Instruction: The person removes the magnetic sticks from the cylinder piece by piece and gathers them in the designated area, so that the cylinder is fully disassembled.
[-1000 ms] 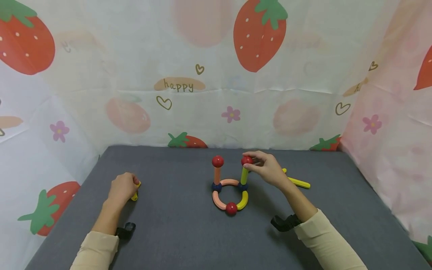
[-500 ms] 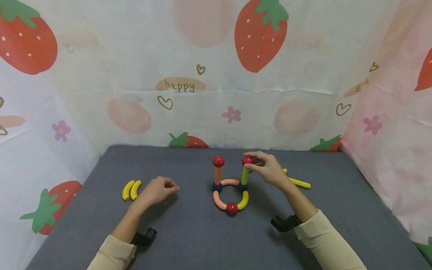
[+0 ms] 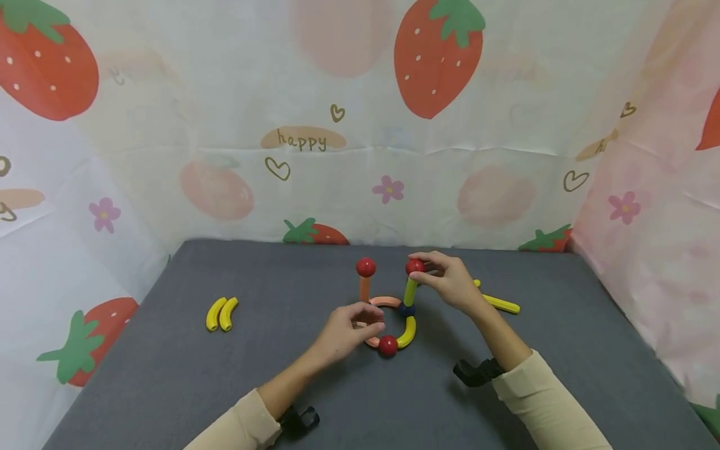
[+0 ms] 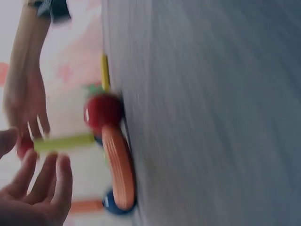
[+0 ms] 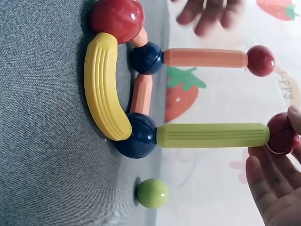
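Observation:
A ring of curved sticks and balls lies on the grey table, with two upright sticks rising from its dark blue balls. My right hand pinches the red ball that tops the green stick. My left hand hovers by the ring's left side, fingers loosely bent and apart, holding nothing. In the head view it hides the left blue ball and part of the salmon curved stick. Another red ball tops the salmon upright stick. At the ring's front sits a third red ball, joined to a yellow curved stick.
Two yellow curved sticks lie side by side at the table's left. Behind my right forearm is a yellow straight stick. In the right wrist view a green ball rests beyond the ring. A printed cloth encloses the back and sides.
My left hand has left the yellow curved sticks, which now lie uncovered, and has moved right to the ring. My right hand stays on its red ball.

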